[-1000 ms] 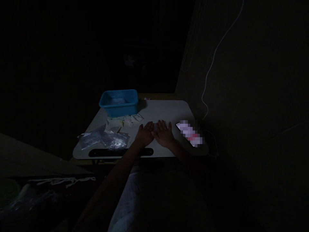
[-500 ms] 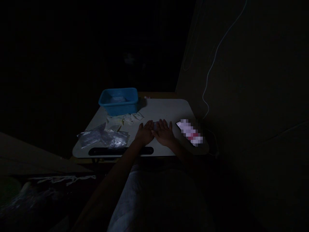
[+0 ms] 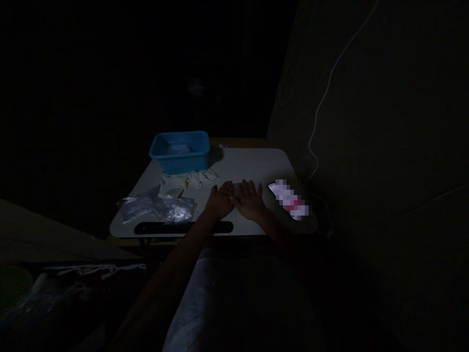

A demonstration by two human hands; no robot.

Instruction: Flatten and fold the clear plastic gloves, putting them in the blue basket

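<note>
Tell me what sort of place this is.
Probably a dim room in a home: a small white table holds a blue plastic basin and a lit phone, and a loose white cord hangs by the wall.

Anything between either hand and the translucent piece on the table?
Nothing visible. The left hand and right hand lie flat at the translucent piece; the blue basin and phone sit well aside. Beneath the palms is hidden.

Head-worn view, looking forward and down over hands (image 3: 234,201), tabletop (image 3: 252,164).
</note>
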